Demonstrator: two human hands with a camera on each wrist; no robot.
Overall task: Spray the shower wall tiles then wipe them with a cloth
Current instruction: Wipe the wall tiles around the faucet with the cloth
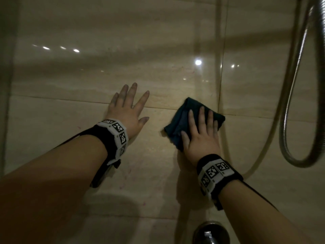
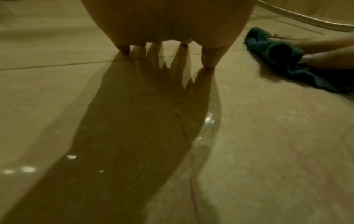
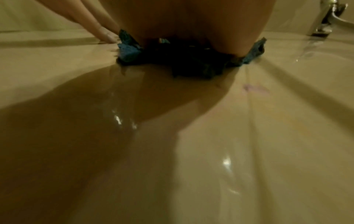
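Observation:
A folded dark teal cloth [image 1: 184,118] lies flat against the beige wall tiles [image 1: 123,50], close to a vertical grout line. My right hand [image 1: 200,132] presses on it with straight, spread fingers. The same cloth [image 2: 277,59] shows at the right of the left wrist view, and its edges [image 3: 130,50] stick out from under the palm in the right wrist view. My left hand [image 1: 128,106] rests flat on the bare tile to the cloth's left, fingers spread over a horizontal grout line. No spray bottle is in view.
A metal shower hose [image 1: 299,103] hangs in a loop at the right. A chrome tap fitting [image 1: 211,233] juts from the wall at the bottom, below my right wrist. Faint pinkish marks [image 1: 126,175] dot the tile under my left forearm.

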